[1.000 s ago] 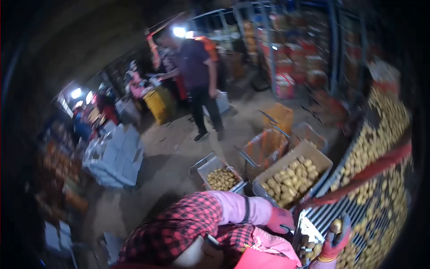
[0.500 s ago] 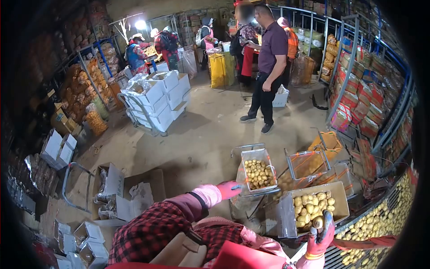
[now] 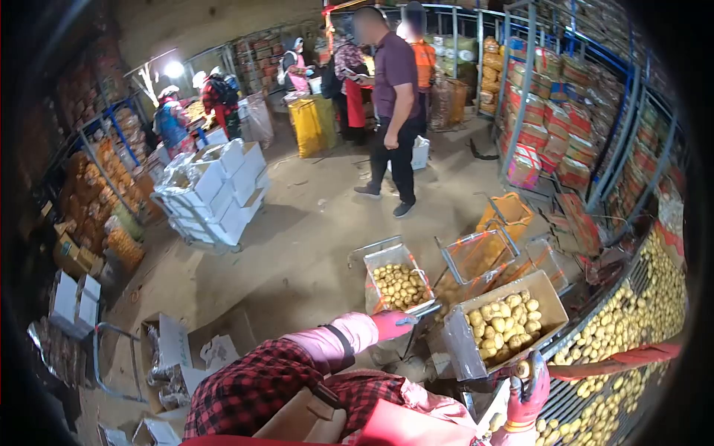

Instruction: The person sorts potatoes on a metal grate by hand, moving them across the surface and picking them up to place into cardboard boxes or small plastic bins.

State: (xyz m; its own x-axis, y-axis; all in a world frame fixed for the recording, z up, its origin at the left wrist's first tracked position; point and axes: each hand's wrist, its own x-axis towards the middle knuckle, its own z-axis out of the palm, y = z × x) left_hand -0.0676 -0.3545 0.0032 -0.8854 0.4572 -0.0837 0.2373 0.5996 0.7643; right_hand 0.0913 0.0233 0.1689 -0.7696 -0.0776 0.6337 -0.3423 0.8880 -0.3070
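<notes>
1. Since the earlier frame, the view is sitting a little more to the right, so the long sorting conveyor full of pale yellow potatoes (image 3: 632,349) is showing more, and the person in a dark maroon shirt (image 3: 394,111) is standing further left in the picture.
2. That conveyor is running along the right side, and the open brown cardboard box of large potatoes (image 3: 506,327) is standing just beside its edge. The box is looking nearly full, so I judge that one more potato dropped carelessly could roll off to the concrete floor (image 3: 312,245).
3. The narrow metal-framed bin of small potatoes (image 3: 398,286) is standing left of the box. The left hand in a pink glove (image 3: 393,324) is touching its near rim; whether the fingers are gripping, I cannot tell. A push here could tip the bin.
4. The right hand in a red and dark glove (image 3: 529,386) is closing its fingers around a single round potato (image 3: 523,369), above the conveyor edge, near the box. A loose grip may let it fall between box and conveyor.
</notes>
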